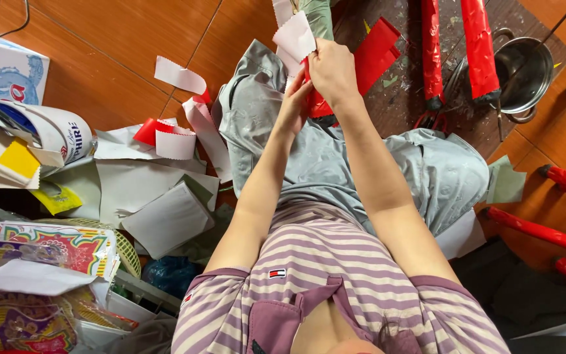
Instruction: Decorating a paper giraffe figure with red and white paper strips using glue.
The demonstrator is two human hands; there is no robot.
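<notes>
A glossy orange tiled floor (132, 39) fills the view, littered on the left with flat white paper sheets (158, 196) and patterned printed packets (47, 252). Ahead lies a dark scuffed mat (407, 85) bearing a shiny round steel pot (525, 72) and two long sticks wrapped in red paper (479, 46); similar red sticks (545, 231) lie at the right. Over the grey-trousered lap, the right hand (333, 69) and left hand (294, 105) both pinch a folded red paper piece (317, 105), fingers clenched on it, its white zigzag-edged backing strip (294, 36) curling upward just above them.
</notes>
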